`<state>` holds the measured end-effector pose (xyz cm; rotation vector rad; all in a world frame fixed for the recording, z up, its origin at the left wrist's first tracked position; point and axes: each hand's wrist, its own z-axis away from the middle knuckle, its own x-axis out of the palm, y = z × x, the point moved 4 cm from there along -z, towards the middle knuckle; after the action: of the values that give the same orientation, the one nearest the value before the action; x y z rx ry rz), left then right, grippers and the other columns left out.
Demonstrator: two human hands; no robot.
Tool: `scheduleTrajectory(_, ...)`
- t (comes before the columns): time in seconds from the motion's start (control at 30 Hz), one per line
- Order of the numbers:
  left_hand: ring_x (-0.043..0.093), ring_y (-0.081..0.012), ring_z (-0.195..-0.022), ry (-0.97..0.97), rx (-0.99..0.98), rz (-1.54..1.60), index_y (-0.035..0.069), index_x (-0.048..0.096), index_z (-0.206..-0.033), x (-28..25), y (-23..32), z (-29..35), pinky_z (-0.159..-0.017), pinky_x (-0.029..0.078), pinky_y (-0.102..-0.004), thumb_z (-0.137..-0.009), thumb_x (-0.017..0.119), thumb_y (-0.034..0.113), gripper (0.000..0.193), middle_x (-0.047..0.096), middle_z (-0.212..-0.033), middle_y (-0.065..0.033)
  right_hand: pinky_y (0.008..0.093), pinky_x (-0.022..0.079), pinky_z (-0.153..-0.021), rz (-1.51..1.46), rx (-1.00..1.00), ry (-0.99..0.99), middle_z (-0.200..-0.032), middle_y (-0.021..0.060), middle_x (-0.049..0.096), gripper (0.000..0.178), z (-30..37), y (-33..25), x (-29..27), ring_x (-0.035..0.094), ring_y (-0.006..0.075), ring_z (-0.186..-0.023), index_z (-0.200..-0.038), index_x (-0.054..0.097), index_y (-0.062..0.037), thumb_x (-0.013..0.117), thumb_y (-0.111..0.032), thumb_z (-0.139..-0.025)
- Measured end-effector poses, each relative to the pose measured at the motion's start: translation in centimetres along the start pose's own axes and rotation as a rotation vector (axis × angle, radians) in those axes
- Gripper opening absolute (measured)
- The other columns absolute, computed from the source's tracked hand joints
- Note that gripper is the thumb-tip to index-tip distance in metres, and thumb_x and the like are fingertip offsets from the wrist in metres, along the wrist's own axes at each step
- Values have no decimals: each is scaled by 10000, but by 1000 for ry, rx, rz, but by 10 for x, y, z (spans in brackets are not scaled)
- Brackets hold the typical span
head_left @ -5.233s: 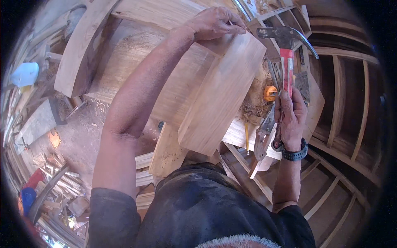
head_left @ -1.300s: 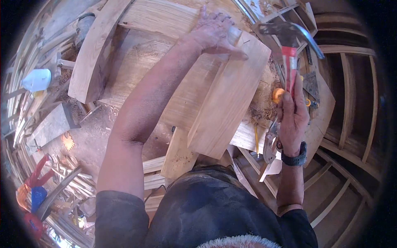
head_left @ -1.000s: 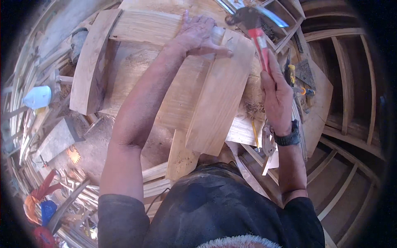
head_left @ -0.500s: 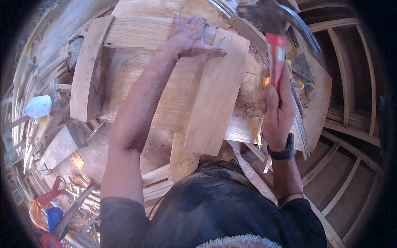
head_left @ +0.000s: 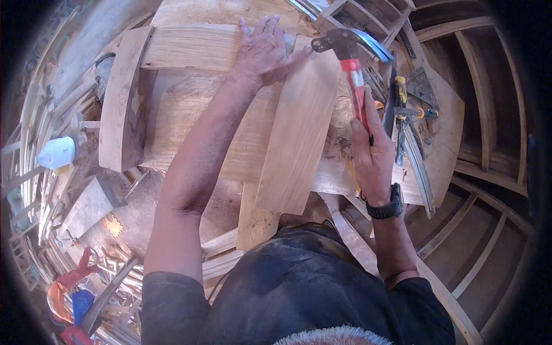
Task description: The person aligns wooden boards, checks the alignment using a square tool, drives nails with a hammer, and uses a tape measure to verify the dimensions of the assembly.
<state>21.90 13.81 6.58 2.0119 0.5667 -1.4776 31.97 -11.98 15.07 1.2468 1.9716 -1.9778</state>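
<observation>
My left hand lies spread, fingers stretched out, on the far wooden rail. Its thumb reaches onto the top end of a broad pale board, which slopes down toward me. Wrapped in my right hand is a claw hammer with a dark head and a red and silver handle. The hammer's striking face hangs over the board's far end, close by my left thumb; whether it touches the wood I cannot tell. A wide wooden panel joins this board to an upright end board on the left.
Hand tools with yellow-and-black handles and an orange-and-blue handle lie right of my right hand. Wooden frames stand at the far right. A pale plastic jug and several wood strips are on the left.
My right hand has swung the hammer left, from a blurred position at the upper right to over the board's far end. My left hand has shifted slightly, its thumb drawn further up.
</observation>
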Motion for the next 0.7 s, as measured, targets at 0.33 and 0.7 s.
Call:
scheduleTrajectory(0.33, 257, -324, -1556, -51, -9, -4, -21, 477, -1457, 2, -2, 1, -1241, 66, -665, -965, 347, 786, 955, 348, -1638, -196, 295, 454, -1042, 39, 141, -183, -1414, 171, 634, 520, -24, -11, 1, 592, 141, -1226, -1572, 421, -66, 533, -104, -1066)
scheduleTrajectory(0.7, 283, -324, -1544, -15, 13, 61, -30, 493, -1406, -2, -2, 2, -1246, 63, -653, -962, 406, 763, 913, 381, -1610, -210, 345, 405, -1131, 80, 37, -225, -1496, 208, 562, 501, -38, -24, -19, 545, 234, -1367, -1557, 427, -26, 515, -132, -1074)
